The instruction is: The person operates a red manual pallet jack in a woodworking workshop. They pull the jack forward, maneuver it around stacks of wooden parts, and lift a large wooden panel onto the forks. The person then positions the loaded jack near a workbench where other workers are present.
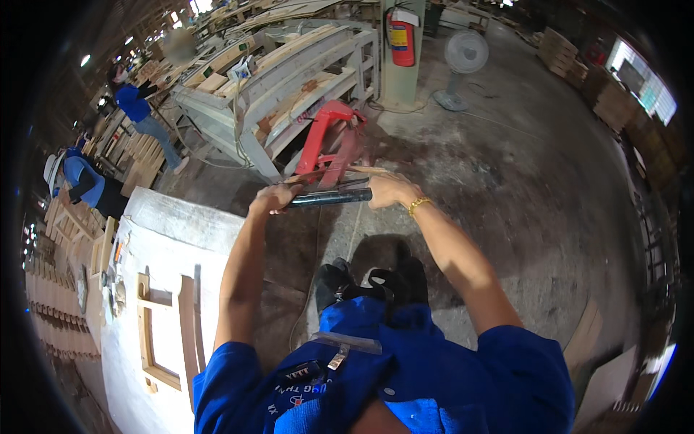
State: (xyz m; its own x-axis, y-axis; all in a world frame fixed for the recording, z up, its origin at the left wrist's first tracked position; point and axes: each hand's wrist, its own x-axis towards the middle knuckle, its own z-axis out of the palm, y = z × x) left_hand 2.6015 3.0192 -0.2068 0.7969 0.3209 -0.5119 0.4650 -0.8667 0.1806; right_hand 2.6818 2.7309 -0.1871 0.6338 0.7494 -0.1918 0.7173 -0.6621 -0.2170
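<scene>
Both my arms stretch forward, and my hands grip a black round bar (330,197) held crosswise in front of me. Its left end is in my left hand (275,197), fingers curled around it. My right hand (392,190), with a gold bracelet at the wrist, closes on the other end. Just beyond the bar stands a red metal frame (329,137) with a bent arm; its lower part is partly blurred and hidden. Thin brownish strips show between the bar and this frame, but I cannot tell what they are or whether they join the bar.
On my left stands a white-topped table (181,224) with a wooden frame (147,333) on it. Ahead is a grey rack (289,65) loaded with boards. A fire extinguisher (400,40) hangs on a post; a fan (463,61) stands nearby. Two people work at far left.
</scene>
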